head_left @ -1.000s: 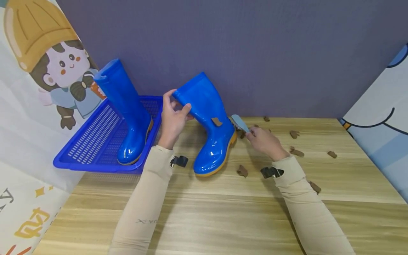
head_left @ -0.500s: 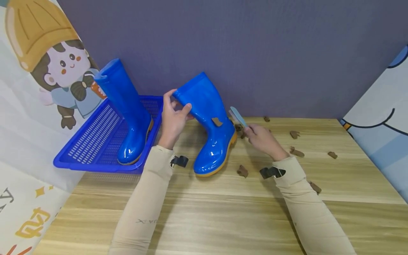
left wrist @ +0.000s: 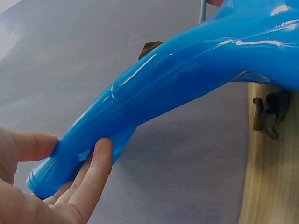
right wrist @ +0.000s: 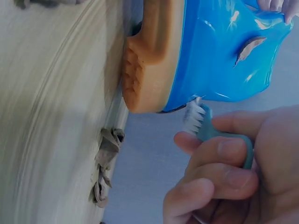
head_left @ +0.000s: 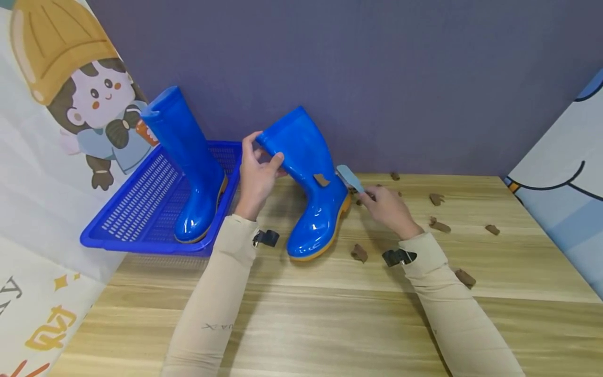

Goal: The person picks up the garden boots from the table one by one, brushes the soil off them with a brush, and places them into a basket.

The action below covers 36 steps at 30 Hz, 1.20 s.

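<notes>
A blue rain boot [head_left: 316, 212] with a yellow-orange sole stands tilted on the table. My left hand [head_left: 258, 178] pinches its top rim between thumb and fingers. One brown flake [head_left: 322, 179] sticks to the boot's shaft. My right hand [head_left: 388, 209] grips a light-blue brush [head_left: 349, 178]. In the right wrist view, the white bristles [right wrist: 194, 117] meet the back of the boot above the heel, beside a dark patch. A second blue boot [head_left: 190, 162] stands in a blue plastic basket [head_left: 141, 246] on the left.
Several brown flakes [head_left: 440, 225] lie scattered over the wooden table [head_left: 301, 319], mostly to the right of the boot. A grey-purple panel [head_left: 400, 89] rises behind the table. Printed cloths hang at the left and right.
The brush lifts off the back of the boot with its bristles showing, then comes down against it again. My left hand and the held boot stay in place.
</notes>
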### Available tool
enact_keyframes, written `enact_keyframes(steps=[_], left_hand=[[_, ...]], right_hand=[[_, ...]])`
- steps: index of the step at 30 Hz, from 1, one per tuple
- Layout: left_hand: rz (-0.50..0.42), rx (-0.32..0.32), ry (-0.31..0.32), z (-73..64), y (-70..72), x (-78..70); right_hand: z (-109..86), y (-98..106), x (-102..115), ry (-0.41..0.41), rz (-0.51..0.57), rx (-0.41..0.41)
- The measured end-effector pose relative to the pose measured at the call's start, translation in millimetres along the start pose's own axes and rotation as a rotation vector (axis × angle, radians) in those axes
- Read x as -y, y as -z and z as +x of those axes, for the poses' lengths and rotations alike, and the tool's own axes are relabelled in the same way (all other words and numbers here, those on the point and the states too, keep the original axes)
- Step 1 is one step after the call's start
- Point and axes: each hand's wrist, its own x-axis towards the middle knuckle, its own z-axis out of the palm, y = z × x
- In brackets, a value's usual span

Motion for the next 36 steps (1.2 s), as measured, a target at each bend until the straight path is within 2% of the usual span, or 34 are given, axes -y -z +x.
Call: enact_keyframes(steps=[4,13,19,28,36], left_hand=[[-0.002,-0.001,-0.002,0.3,-0.9,0.0],[0.012,-0.007,-0.007,0.3,0.6,-0.3],[0.010,-0.004,0.003,0.6,1.1,0.5],[-0.001,0.006,0.001,2.3,0.6,-0.5],[0.008,0.006,0.000,1.9,1.1,1.3]], right_hand=[[-2.0,4,1,-0.040,-0.041,-0.002],[-3.4,11,2,-0.051,-0.089,-0.027],[-4.3,12,4,-0.018,-0.039,-0.057],[-5.3,17,12,0.011,0.075,-0.028],[-4.1,17,7,-0.004,0.116,-0.036]])
